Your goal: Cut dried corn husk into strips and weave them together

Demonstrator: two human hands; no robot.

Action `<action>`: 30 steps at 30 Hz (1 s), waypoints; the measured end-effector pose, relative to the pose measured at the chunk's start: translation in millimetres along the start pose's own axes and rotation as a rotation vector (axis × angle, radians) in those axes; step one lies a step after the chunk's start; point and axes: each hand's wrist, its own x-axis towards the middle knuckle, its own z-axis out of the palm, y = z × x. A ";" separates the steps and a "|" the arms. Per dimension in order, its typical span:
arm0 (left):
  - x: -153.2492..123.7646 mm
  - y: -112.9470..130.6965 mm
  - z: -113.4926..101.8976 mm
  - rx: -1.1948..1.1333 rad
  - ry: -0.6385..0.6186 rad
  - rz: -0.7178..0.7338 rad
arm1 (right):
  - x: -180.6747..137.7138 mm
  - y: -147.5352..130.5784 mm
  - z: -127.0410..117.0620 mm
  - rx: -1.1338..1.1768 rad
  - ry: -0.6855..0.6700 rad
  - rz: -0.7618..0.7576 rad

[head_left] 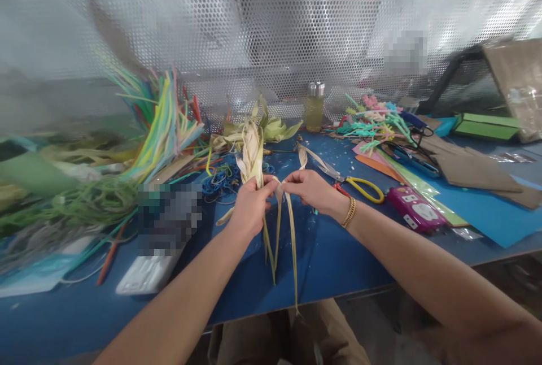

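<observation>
My left hand is closed around the lower end of a bundle of dried corn husks, which stands up above the fingers. Its thumb and fingertip meet my right hand at the middle. The right fingers pinch a thin husk strip that hangs down past the table edge. More narrow strips dangle below the left hand. Just behind the right hand a curled piece of husk sticks up. Scissors with yellow handles lie to the right, blades toward the hands.
Loose husks and a glass bottle stand at the back by the perforated metal panel. Coloured pipe cleaners and tangled green cord fill the left. A purple power strip, cardboard and coloured paper sit right.
</observation>
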 end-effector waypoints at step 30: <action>1.6 -3.7 3.0 0.231 0.006 0.117 | -2.9 -3.1 6.0 0.357 0.030 -0.032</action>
